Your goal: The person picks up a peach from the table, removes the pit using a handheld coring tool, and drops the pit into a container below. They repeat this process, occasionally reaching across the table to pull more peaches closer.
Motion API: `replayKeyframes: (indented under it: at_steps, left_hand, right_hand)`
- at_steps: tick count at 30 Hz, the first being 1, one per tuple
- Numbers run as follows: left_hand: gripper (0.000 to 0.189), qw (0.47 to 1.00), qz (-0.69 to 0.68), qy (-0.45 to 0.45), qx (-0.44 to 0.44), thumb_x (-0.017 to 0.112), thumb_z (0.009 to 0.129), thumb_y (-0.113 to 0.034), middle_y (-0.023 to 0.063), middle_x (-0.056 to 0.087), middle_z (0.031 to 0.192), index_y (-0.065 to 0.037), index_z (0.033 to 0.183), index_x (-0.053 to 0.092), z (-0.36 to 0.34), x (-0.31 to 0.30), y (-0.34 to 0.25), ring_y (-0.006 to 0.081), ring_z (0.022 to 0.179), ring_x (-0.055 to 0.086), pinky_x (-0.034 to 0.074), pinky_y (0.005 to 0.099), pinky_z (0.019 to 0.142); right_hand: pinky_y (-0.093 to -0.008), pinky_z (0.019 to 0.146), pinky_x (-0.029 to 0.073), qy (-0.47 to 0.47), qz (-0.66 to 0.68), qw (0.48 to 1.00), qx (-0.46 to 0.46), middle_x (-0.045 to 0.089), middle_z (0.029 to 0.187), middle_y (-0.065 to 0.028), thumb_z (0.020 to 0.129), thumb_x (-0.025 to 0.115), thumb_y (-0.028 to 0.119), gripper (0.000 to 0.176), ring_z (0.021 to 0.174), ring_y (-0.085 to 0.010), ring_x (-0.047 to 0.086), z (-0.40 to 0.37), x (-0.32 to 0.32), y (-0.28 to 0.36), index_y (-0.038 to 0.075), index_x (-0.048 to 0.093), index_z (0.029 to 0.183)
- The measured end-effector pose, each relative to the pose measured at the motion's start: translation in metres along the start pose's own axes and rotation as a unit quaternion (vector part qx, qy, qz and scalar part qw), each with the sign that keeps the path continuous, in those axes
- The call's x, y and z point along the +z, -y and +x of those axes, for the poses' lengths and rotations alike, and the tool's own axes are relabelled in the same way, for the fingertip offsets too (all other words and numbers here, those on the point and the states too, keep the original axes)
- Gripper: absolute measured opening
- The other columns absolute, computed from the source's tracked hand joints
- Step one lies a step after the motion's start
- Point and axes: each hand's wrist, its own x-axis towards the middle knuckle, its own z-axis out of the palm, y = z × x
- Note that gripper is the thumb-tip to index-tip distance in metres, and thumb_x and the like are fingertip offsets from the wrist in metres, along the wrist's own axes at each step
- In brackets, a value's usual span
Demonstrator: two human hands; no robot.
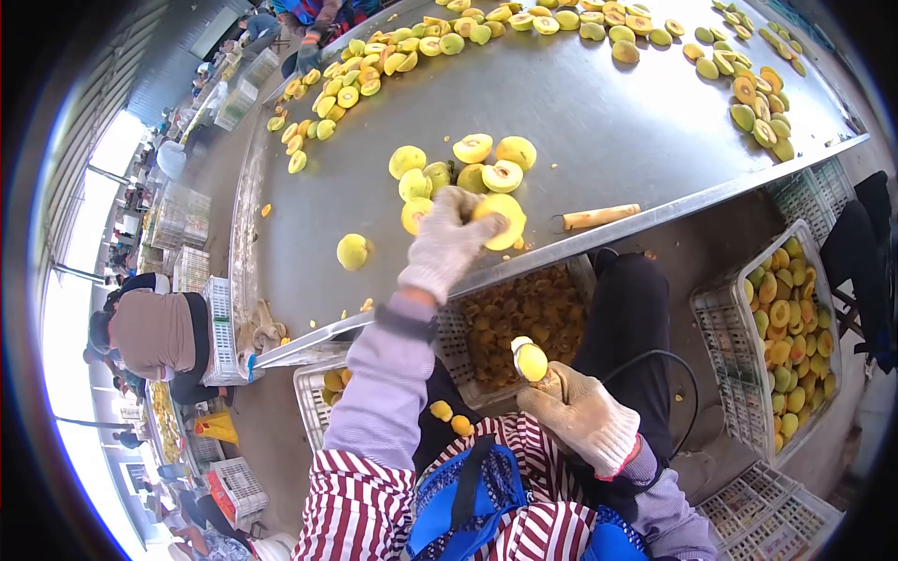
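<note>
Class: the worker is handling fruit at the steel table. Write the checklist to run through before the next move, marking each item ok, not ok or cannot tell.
1. Left hand grips a fruit half over the table: ok.
2. Right hand closed on the tool: ok.
3. Fruit piece seated on the tool's tip: ok.
4. Both hands gloved: ok.
5. Crate lies below the tool: ok.
6. Cable clear of the blade: cannot tell.
</note>
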Motion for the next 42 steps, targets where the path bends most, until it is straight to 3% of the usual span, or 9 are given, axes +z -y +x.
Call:
replayKeyframes:
  at_steps: [3, 6, 10, 13, 27, 31, 34, 38, 42]
  left_hand:
    - [0.041, 0.896, -0.437, -0.013, 0.071, 0.076, 0.087, -0.017, 0.0127, 0.066, 0.114, 0.001, 0.118, 0.057, -0.047, -0.006, -0.012, 0.0197, 0.108, 0.065, 0.052, 0.0319, 0.093]
    - [0.042, 0.963, -0.055, 0.151, 0.215, 0.075, 0.088, -0.015, 0.0138, 0.065, 0.119, 0.001, 0.121, 0.055, -0.099, -0.019, -0.02, 0.0194, 0.11, 0.064, 0.052, 0.0316, 0.094]
    - [0.038, 0.995, -0.09, 0.002, 0.049, 0.069, 0.092, -0.016, 0.0156, 0.064, 0.124, 0.0, 0.122, 0.053, -0.123, -0.005, -0.001, 0.0209, 0.108, 0.064, 0.053, 0.0333, 0.093]
    - [0.03, 0.858, -0.508, 0.055, -0.056, 0.061, 0.097, -0.022, 0.0155, 0.064, 0.124, -0.001, 0.117, 0.054, -0.135, 0.001, 0.005, 0.0192, 0.101, 0.065, 0.055, 0.0318, 0.088]
    - [0.07, 0.908, -0.417, 0.008, 0.034, 0.046, 0.1, -0.062, 0.0146, 0.064, 0.121, 0.0, 0.131, 0.053, -0.168, 0.031, -0.028, 0.0276, 0.108, 0.067, 0.056, 0.0373, 0.09]
    - [0.05, 0.902, -0.421, -0.004, 0.094, 0.052, 0.104, -0.043, 0.0131, 0.066, 0.12, 0.002, 0.126, 0.06, -0.17, 0.038, -0.027, 0.0207, 0.106, 0.066, 0.052, 0.0329, 0.093]
    - [0.06, 0.945, -0.318, 0.064, 0.035, 0.05, 0.103, -0.053, 0.015, 0.066, 0.116, 0.002, 0.123, 0.06, -0.159, 0.018, -0.042, 0.022, 0.097, 0.068, 0.055, 0.0323, 0.086]
    - [0.057, 0.96, -0.194, -0.037, 0.199, 0.052, 0.103, -0.05, 0.0135, 0.068, 0.113, 0.004, 0.12, 0.062, -0.158, 0.033, -0.035, 0.0197, 0.095, 0.068, 0.055, 0.0312, 0.084]
    - [0.056, 0.943, -0.315, 0.087, 0.066, 0.054, 0.102, -0.048, 0.0144, 0.067, 0.115, 0.004, 0.123, 0.061, -0.15, 0.02, -0.047, 0.0207, 0.098, 0.067, 0.055, 0.0328, 0.087]
  right_hand:
    - [-0.0368, 0.057, 0.051, -0.078, -0.188, 0.969, -0.14, 0.063, 0.071, -0.0133, 0.09, 0.072, 0.038, 0.036, 0.06, -0.0287, 0.065, 0.001, 0.004, -0.007, 0.003, 0.062, 0.096]
    - [-0.0391, 0.051, 0.051, -0.15, -0.203, 0.936, -0.244, 0.063, 0.067, -0.0134, 0.087, 0.075, 0.035, 0.034, 0.057, -0.0343, 0.064, 0.005, 0.009, -0.018, 0.004, 0.063, 0.093]
    - [-0.0364, 0.059, 0.05, -0.163, -0.107, 0.968, -0.16, 0.062, 0.066, -0.0132, 0.088, 0.074, 0.029, 0.029, 0.059, -0.0285, 0.065, -0.01, 0.013, 0.003, 0.002, 0.063, 0.094]
    - [-0.0354, 0.057, 0.05, -0.135, -0.088, 0.971, -0.175, 0.062, 0.065, -0.0114, 0.088, 0.075, 0.03, 0.029, 0.058, -0.0258, 0.064, -0.015, 0.013, 0.007, 0.003, 0.064, 0.094]
    - [-0.0377, 0.054, 0.051, -0.125, -0.077, 0.967, -0.21, 0.066, 0.069, -0.0133, 0.088, 0.075, 0.025, 0.028, 0.058, -0.0313, 0.066, -0.022, 0.022, 0.008, 0.002, 0.064, 0.099]
    - [-0.034, 0.059, 0.052, -0.08, 0.024, 0.983, -0.162, 0.067, 0.072, -0.012, 0.09, 0.073, 0.027, 0.032, 0.061, -0.0242, 0.067, -0.017, 0.024, -0.005, 0.001, 0.064, 0.106]
    - [-0.0281, 0.063, 0.049, 0.044, 0.139, 0.989, -0.029, 0.066, 0.075, -0.0054, 0.094, 0.07, 0.029, 0.031, 0.066, -0.012, 0.061, -0.024, 0.015, 0.009, 0.002, 0.064, 0.107]
    - [-0.0237, 0.062, 0.044, 0.119, 0.235, 0.964, 0.031, 0.061, 0.08, 0.0026, 0.097, 0.067, 0.029, 0.029, 0.069, -0.0049, 0.052, -0.029, 0.004, 0.017, 0.003, 0.064, 0.108]
    - [-0.0244, 0.063, 0.046, 0.099, 0.235, 0.966, 0.048, 0.063, 0.08, 0.0008, 0.097, 0.068, 0.029, 0.031, 0.071, -0.0052, 0.055, -0.03, 0.004, 0.02, 0.002, 0.064, 0.11]
